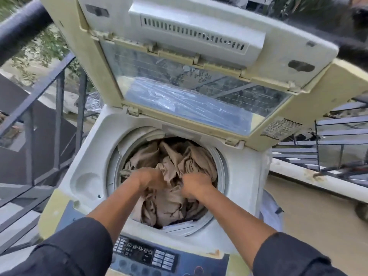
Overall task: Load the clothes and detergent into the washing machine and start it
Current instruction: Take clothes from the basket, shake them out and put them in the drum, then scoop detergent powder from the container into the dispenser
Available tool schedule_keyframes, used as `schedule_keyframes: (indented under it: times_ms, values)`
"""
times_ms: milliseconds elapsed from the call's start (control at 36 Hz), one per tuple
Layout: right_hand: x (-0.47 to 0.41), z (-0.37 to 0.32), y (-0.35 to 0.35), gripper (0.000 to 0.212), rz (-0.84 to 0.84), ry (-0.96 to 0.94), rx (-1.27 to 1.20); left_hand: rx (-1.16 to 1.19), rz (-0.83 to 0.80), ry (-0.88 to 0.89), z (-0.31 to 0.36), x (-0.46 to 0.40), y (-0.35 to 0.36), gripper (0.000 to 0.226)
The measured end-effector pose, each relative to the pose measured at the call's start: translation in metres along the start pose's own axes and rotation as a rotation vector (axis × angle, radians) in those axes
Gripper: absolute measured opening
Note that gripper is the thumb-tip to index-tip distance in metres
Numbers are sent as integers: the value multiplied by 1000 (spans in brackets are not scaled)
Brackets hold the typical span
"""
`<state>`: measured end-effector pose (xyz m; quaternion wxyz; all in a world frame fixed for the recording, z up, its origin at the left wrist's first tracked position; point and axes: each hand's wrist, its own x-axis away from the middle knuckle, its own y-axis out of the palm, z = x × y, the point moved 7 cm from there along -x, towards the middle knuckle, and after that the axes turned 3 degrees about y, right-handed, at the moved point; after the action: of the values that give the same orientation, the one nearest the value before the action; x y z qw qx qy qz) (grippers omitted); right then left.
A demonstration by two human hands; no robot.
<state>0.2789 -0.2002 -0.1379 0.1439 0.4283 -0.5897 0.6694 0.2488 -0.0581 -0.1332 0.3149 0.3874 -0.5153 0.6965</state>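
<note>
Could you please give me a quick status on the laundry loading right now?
Left hand and right hand both gripping tan clothes inside drum. Lid folded up, open. Control panel untouched. No detergent seen. Nothing blocking.

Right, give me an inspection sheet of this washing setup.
Surface: washing machine top, yellowed and worn.
Job's things: brown clothes heaped in the drum; lid folded up; control panel at the near edge; detergent: nothing seen.
Clutter: nothing seen.
Grippers: left hand and right hand both grip the clothes inside the drum.
Cables: nothing seen.
Surroundings: metal railing on the left, outdoor stairs on the right.
</note>
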Motion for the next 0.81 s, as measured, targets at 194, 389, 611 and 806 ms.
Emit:
schedule_keyframes:
  times_ms: [194, 389, 611, 806]
  values:
    - [5, 20, -60, 15, 193, 122, -1190, 1038, 488, 116, 3, 6, -79, 22]
    - [-12, 19, -57, 9, -87, 181, -2080, 1898, 248, 152, 31, 2, -81, 35]
    - [-13, 19, -61, 31, -43, 189, -2442, 2218, 171, 176, 42, -2, -79, 24]
    - [-9, 19, -60, 23, -39, 141, -2473, 2219, 161, 186, 39, -5, -75, 33]
